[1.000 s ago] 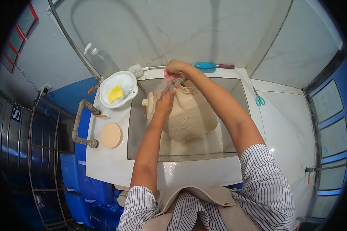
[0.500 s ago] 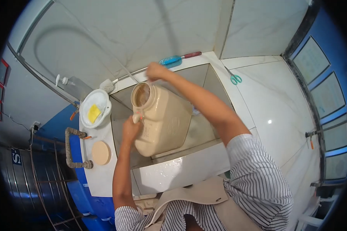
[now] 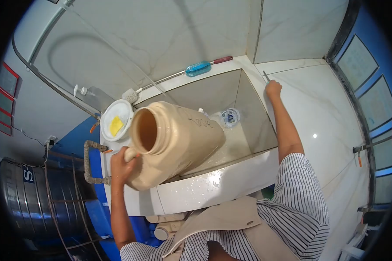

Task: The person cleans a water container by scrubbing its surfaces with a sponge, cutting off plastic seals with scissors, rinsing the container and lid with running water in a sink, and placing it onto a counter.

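A large beige plastic jug [image 3: 183, 135] leans over the sink [image 3: 257, 122], its wide open mouth facing up and to the left. My left hand [image 3: 121, 165] is closed around the jug's handle, near the sink's left front corner. At the right, my right hand [image 3: 273, 89] is closed over the scissors [image 3: 266, 75] on the white counter. Only their blades show past my fingers; the handles are covered. Inside the sink, a clear round container [image 3: 230, 117] with something bluish in it stands behind the jug.
A white basin [image 3: 124, 111] with a yellow sponge [image 3: 116, 126] sits on the left ledge, by a pump bottle [image 3: 96, 99]. Along the back ledge lie a blue brush [image 3: 198, 68] and a long-handled white brush [image 3: 130, 95]. A pipe [image 3: 87, 161] juts up at left.
The jug has risen and shifted left and closer, with my left hand still on its handle. My right hand has gone from the jug's mouth to the scissors. The beige lid is now hidden.
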Motion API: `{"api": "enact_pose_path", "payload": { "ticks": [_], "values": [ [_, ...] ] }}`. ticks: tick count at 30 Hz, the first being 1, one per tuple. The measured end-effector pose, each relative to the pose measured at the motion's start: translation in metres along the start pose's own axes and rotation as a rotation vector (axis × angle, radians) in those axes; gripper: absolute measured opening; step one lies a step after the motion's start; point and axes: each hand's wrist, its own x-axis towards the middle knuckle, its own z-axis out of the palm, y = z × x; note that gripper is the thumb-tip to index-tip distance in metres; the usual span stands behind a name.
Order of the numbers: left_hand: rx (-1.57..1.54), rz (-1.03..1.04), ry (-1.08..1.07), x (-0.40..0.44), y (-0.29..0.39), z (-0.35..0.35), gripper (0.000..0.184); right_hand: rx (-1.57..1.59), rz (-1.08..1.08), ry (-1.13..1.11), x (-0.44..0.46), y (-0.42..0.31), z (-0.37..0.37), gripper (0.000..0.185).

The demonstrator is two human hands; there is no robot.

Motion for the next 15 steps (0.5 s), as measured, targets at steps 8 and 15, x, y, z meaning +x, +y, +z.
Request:
{"api": "enact_pose_path", "payload": {
  "ticks": [8,15],
  "values": [
    [-0.094,-0.031,0.295,-0.022,-0.075,-0.093,0.024,0.053,-0.014,-0.126,-0.016,-0.034,-0.038,0.023],
    [-0.137,-0.088,0.552,-0.036,-0.188,-0.097,0.051,0.290,-0.991,-0.833,-0.054,-0.160,-0.121,0.045]
  ]
}}
